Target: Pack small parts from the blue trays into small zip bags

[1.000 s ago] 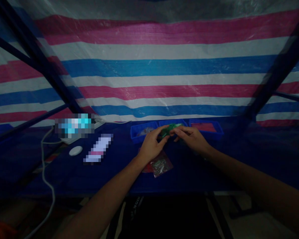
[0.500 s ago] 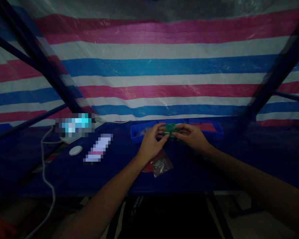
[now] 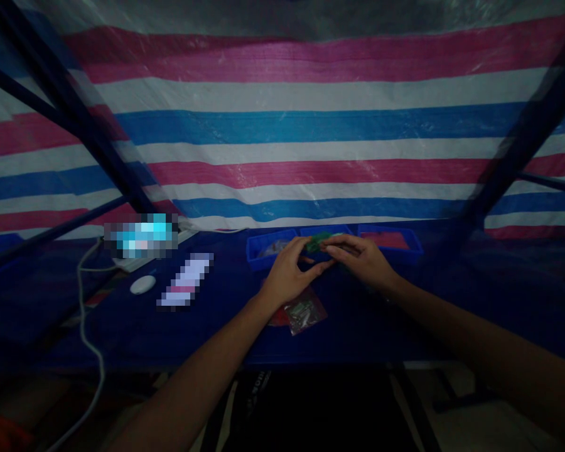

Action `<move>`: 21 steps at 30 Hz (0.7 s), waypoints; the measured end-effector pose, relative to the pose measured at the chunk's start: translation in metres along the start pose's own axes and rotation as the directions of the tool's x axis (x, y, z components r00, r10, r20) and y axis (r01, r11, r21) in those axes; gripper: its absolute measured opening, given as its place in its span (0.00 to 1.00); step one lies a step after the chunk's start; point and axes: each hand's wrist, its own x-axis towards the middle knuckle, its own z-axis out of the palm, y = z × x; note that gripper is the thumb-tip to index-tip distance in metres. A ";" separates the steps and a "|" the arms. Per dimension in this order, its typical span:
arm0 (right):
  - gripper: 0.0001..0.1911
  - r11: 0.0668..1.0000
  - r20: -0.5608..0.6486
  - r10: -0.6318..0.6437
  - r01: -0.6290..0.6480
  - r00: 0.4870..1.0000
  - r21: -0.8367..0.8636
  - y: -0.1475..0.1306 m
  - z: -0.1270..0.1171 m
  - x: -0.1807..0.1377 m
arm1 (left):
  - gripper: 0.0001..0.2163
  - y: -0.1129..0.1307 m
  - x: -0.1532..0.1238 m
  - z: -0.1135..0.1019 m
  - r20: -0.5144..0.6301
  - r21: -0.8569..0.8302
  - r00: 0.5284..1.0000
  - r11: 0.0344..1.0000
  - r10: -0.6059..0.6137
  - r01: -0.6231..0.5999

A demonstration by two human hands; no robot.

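A crumpled, green see-through item [image 3: 318, 241], perhaps a small plastic bag, is between my hands above the middle blue tray [image 3: 347, 230]. My right hand [image 3: 365, 258] comes in from the right, its thumb and fingers pinched on the item's right side. My left hand [image 3: 289, 271] is at its left, with the fingertips against or just behind the green item. The left thumb stretches away from those fingers toward the right hand, leaving a gap. Below the left hand lies a clear bag of small metallic pieces [image 3: 305, 314], partly over a red item [image 3: 279, 318].
The left blue tray [image 3: 257, 257] holds clear bags; the right blue tray [image 3: 417, 250] holds red pieces [image 3: 387, 240]. Left on the blue table [image 3: 386, 333] are a blurred-out phone-like rectangle [image 3: 187, 280], a white round case [image 3: 142, 285] and a white cable [image 3: 83, 314]. A striped sheet [image 3: 311, 144] hangs behind.
The left thumb has come off the green item and reaches right, below it. The item has shifted slightly left and looks more bunched. My right fingers have closed further together.
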 end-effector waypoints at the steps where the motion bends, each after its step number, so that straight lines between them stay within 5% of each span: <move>1: 0.13 1.000 0.016 0.008 -0.008 1.000 -0.013 -0.002 0.000 0.000 | 0.19 0.000 0.000 -0.001 -0.004 0.034 1.000 0.999 0.002 -0.002; 7: 0.17 1.000 -0.091 0.011 -0.013 0.996 -0.019 0.006 -0.003 0.002 | 0.09 -0.002 0.002 -0.008 -0.049 0.174 0.999 0.985 0.020 -0.012; 11: 0.24 1.000 -0.083 -0.003 0.004 0.997 0.021 0.014 -0.003 0.003 | 0.13 -0.009 0.001 -0.003 -0.036 0.017 0.998 0.998 -0.060 0.061; 15: 0.20 0.999 -0.009 0.038 -0.038 0.999 0.014 0.012 -0.002 0.003 | 0.18 -0.010 0.002 0.000 -0.021 -0.178 0.997 0.981 -0.076 0.071; 21: 0.19 0.997 -0.177 0.078 -0.079 0.981 0.002 0.014 -0.009 0.005 | 0.15 -0.002 0.003 -0.004 -0.141 -0.040 0.990 0.999 -0.004 -0.002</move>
